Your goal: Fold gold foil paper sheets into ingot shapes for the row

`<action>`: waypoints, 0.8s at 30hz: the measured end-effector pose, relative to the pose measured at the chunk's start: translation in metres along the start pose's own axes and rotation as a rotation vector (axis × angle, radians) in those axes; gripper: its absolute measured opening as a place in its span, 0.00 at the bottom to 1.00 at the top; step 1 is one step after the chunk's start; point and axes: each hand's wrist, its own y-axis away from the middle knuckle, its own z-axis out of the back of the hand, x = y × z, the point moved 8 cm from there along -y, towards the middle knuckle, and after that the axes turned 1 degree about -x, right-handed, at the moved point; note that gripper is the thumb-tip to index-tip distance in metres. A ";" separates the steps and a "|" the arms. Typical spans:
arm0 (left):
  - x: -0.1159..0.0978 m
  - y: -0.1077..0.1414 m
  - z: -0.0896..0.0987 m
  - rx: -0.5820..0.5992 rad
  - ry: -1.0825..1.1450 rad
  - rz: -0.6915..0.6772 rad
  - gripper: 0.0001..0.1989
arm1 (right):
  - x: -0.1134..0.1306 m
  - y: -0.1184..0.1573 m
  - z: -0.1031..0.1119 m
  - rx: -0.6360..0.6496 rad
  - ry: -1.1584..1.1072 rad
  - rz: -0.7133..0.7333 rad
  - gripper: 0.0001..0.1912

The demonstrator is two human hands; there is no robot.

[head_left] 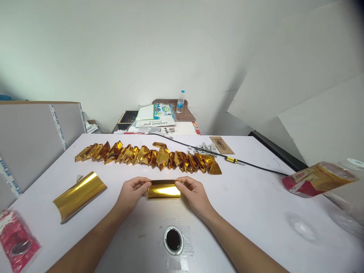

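Note:
A small sheet of gold foil paper (164, 190) is stretched between my hands, just above the white table (136, 235). Its upper edge is folded or curled over, with a darker strip showing along the top. My left hand (133, 192) pinches the left end between thumb and fingers. At the right end, my right hand (193, 191) grips it the same way. Beyond my hands lies a long row of folded gold paper pieces (142, 155). To the left rests a curved stack of gold foil sheets (81, 195).
A pink packet (18, 240) lies at the near left, a jar with a red and yellow label (315, 180) at the right. A black cable (258, 167) crosses behind a yellow utility knife (231, 160). The table has a round hole (173, 240). A water bottle (180, 102) stands farther back.

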 end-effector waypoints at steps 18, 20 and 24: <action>-0.001 0.001 -0.003 0.004 0.033 0.024 0.24 | -0.004 0.001 0.001 0.008 -0.029 -0.051 0.28; -0.002 0.001 -0.004 0.009 0.028 0.013 0.23 | -0.003 0.001 0.000 0.015 -0.020 -0.048 0.29; -0.005 0.002 -0.004 0.010 0.015 -0.009 0.22 | -0.004 0.001 -0.001 0.019 -0.035 -0.052 0.28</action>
